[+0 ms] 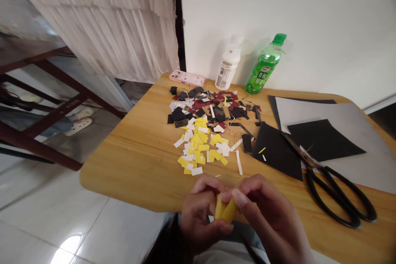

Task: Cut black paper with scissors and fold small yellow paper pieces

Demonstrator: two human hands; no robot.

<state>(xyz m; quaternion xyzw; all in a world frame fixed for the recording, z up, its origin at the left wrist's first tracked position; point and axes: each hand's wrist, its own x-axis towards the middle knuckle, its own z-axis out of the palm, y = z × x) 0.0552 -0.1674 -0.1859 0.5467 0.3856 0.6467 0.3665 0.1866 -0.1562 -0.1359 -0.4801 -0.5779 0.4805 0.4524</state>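
Just over the table's front edge, my left hand [199, 210] and my right hand [266, 206] both pinch a small folded piece of yellow paper [226, 209]. Its inner folds are partly hidden by my fingers. Beyond my hands lies a pile of yellow and white paper pieces [202, 147]. Behind that pile are dark red, black and brown paper scraps [213, 109]. To the right, scissors [309, 163] with black handles rest on black paper [272, 148], blades slightly apart.
A white bottle [228, 68], a green drink bottle [264, 66] and a phone in a pink case [187, 78] are at the wooden table's [123, 161] back edge, by a white wall. Grey sheets [377, 148] lie right. Someone's feet in white clogs [79, 126] show at left.
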